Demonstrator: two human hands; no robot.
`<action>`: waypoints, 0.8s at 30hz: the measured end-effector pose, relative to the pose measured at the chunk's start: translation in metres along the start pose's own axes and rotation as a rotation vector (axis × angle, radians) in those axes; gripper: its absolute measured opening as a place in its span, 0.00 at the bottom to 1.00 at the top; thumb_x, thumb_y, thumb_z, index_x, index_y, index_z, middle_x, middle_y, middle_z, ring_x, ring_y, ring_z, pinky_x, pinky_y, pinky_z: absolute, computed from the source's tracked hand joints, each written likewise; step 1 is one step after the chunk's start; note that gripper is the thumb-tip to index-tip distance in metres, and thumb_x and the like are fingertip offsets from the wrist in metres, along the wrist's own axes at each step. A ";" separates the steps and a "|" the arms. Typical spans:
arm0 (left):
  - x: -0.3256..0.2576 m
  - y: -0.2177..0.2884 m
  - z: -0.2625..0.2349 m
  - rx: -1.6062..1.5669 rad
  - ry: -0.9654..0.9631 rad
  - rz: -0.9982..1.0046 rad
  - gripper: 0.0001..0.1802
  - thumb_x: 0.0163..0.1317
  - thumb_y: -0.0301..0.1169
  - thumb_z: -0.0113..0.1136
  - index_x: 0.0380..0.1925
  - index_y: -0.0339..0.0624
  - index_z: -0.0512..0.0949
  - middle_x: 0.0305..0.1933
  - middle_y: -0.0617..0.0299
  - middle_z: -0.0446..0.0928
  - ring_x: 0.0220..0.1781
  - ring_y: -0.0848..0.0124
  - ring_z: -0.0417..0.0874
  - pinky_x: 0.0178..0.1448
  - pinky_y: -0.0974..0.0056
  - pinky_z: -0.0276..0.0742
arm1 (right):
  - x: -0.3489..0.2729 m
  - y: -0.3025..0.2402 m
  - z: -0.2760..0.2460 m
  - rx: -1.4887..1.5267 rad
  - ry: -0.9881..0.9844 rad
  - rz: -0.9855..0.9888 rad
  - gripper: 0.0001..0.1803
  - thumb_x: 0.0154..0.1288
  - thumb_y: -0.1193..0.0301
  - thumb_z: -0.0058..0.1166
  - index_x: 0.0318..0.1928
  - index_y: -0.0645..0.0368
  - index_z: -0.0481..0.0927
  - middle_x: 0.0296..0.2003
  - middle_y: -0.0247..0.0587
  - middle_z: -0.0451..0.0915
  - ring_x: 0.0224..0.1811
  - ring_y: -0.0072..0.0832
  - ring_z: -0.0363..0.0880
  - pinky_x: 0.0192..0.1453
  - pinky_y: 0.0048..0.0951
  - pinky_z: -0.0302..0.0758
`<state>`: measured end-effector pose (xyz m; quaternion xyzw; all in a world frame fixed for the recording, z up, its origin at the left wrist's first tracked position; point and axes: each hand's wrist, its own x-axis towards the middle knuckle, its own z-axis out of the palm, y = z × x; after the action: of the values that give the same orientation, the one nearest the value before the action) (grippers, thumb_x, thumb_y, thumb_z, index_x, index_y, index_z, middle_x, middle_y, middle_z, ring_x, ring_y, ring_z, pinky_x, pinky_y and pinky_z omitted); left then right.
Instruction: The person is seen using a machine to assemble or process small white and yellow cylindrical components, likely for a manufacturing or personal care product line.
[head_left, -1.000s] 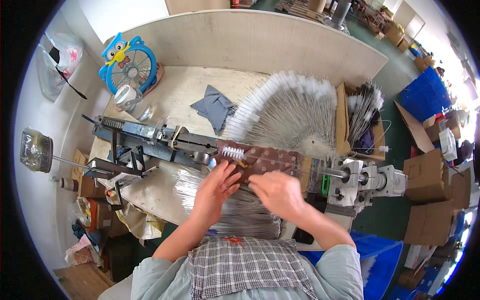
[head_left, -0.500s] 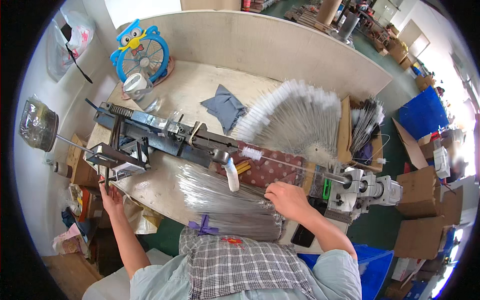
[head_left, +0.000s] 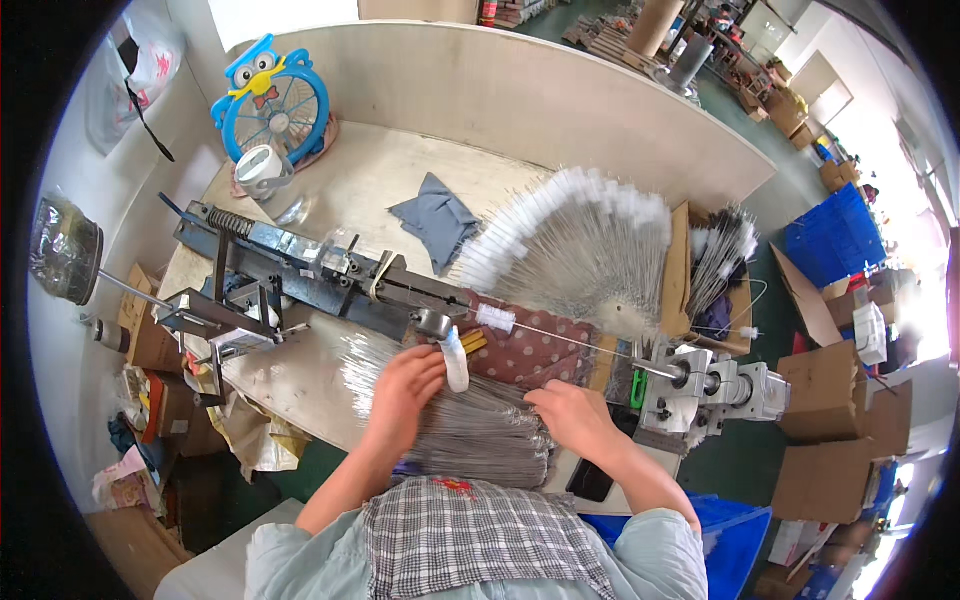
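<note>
My left hand [head_left: 405, 392] is beside the white-wrapped lever handle [head_left: 455, 362], over the left part of a bundle of thin metal wires [head_left: 480, 440]. Its fingers are loosely bent and apart, with nothing visible in them. At the bundle's right end my right hand [head_left: 572, 412] has its fingertips pinched together; what they hold, if anything, is hidden. Above both hands a long dark metal machine [head_left: 310, 262] runs across the table. A white bristle brush [head_left: 496, 317] on a wire stretches between it and the grey metal spindle unit [head_left: 700, 385] on the right.
A fan-shaped pile of white-tipped brushes [head_left: 590, 240] lies behind the machine, next to a cardboard box [head_left: 678, 262] of more brushes. A grey cloth [head_left: 435, 220], a blue toy-shaped fan [head_left: 275, 115] and a clear jar [head_left: 262, 170] stand farther back. A dark phone [head_left: 590, 480] lies near my right forearm.
My left hand has left the black upright lever at the far left and moved right, to the white-wrapped handle. My right hand stays at the wire bundle's end. The view has shifted slightly.
</note>
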<state>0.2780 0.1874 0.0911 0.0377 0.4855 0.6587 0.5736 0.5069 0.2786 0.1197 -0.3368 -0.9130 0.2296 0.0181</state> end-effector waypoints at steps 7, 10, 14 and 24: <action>-0.040 0.029 0.095 -0.058 -0.131 -0.160 0.10 0.63 0.37 0.52 0.36 0.42 0.71 0.26 0.65 0.71 0.26 0.72 0.72 0.35 0.67 0.70 | 0.003 0.005 0.005 0.026 0.025 0.034 0.09 0.53 0.78 0.47 0.36 0.61 0.76 0.32 0.47 0.76 0.34 0.45 0.79 0.38 0.42 0.77; -0.050 0.084 0.078 -0.508 -0.398 -0.587 0.19 0.66 0.47 0.46 0.28 0.44 0.73 0.20 0.67 0.69 0.15 0.76 0.63 0.27 0.67 0.64 | -0.005 -0.007 -0.016 -0.009 -0.027 0.072 0.07 0.51 0.79 0.49 0.34 0.62 0.72 0.33 0.47 0.75 0.36 0.44 0.79 0.38 0.40 0.78; -0.052 0.086 0.042 -0.277 -0.209 -0.171 0.25 0.67 0.52 0.40 0.29 0.42 0.73 0.15 0.67 0.66 0.13 0.75 0.63 0.25 0.67 0.66 | -0.018 -0.005 -0.055 -0.310 0.008 -0.034 0.10 0.46 0.78 0.51 0.34 0.60 0.71 0.35 0.42 0.71 0.37 0.37 0.76 0.37 0.34 0.77; -0.014 0.012 0.110 1.064 -0.638 0.696 0.09 0.63 0.31 0.52 0.40 0.39 0.75 0.37 0.56 0.76 0.26 0.66 0.79 0.29 0.64 0.74 | -0.006 0.039 -0.122 -0.069 0.578 0.066 0.06 0.58 0.76 0.55 0.35 0.65 0.79 0.29 0.48 0.78 0.31 0.45 0.77 0.37 0.37 0.74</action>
<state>0.3407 0.2437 0.1637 0.6566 0.5093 0.4342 0.3478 0.5583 0.3507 0.2129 -0.4183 -0.8658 0.0934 0.2584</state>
